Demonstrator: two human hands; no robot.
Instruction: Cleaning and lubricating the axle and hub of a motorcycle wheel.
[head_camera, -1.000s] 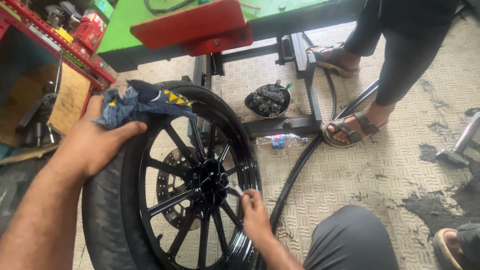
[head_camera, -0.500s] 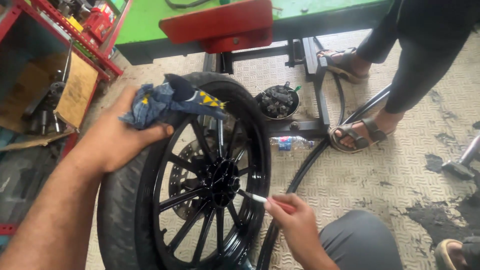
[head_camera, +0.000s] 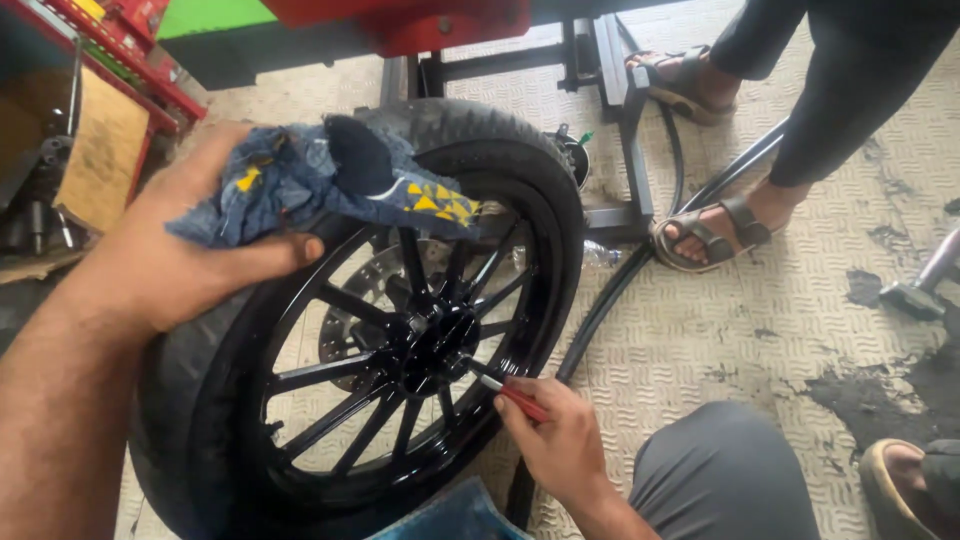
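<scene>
Where the workshop floor (head_camera: 760, 330) is laid with grey embossed tread matting, stained dark at the right, a black spoked alloy wheel (head_camera: 400, 350) with its ribbed rubber tyre stands upright. The left hand (head_camera: 170, 250) clasps a crumpled blue-and-yellow rag (head_camera: 320, 180) against the tyre top. The right hand (head_camera: 555, 435) pinches a slim red-handled tool (head_camera: 510, 392), its tip at the hub. A bystander's sandalled foot (head_camera: 705, 230) rests nearby.

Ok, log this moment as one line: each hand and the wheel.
left hand: holds blue rag on tyre | right hand: red-handled tool tip at hub | wheel: upright
</scene>
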